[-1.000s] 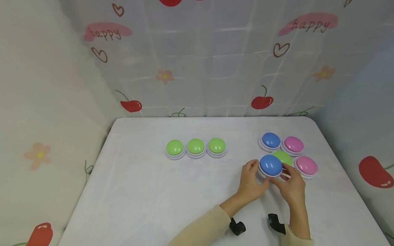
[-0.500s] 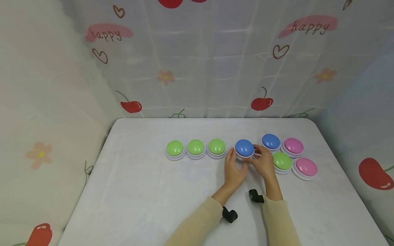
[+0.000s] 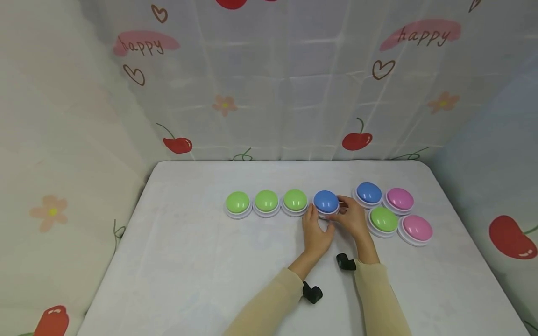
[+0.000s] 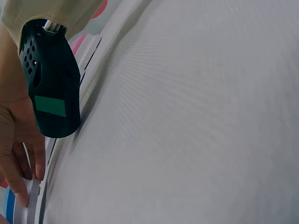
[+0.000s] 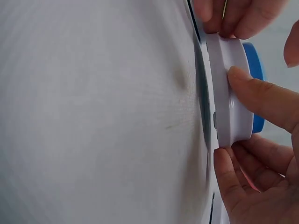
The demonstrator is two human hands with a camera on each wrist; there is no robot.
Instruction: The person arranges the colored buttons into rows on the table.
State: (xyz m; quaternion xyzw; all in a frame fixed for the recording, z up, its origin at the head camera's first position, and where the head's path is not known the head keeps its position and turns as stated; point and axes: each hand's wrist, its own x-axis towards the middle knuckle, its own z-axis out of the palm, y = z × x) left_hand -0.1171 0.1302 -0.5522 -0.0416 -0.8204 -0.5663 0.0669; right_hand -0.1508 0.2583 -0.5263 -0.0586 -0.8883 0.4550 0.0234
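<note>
A domed blue push button (image 3: 326, 201) on a round white base stands at the right end of a row with three green push buttons (image 3: 295, 199). My right hand (image 3: 354, 223) pinches its base, the thumb (image 5: 261, 95) on the near side and the fingers round the right side. My left hand (image 3: 316, 235) touches the base's left side with extended fingertips (image 5: 254, 18), its thumb held apart from the button. In the left wrist view the right hand (image 4: 21, 126) shows at the left edge, against the white base.
To the right is a cluster: another blue button (image 3: 369, 192), a green button (image 3: 384, 219) and two pink buttons (image 3: 417, 227). They stand on a white table (image 3: 201, 261) with a patterned curtain (image 3: 277, 84) behind. Black wrist cameras (image 3: 312, 293) jut from the sleeves.
Both hands have brought the blue button leftward from the right cluster to the end of the green row. Over the last half second it has shifted slightly further left.
</note>
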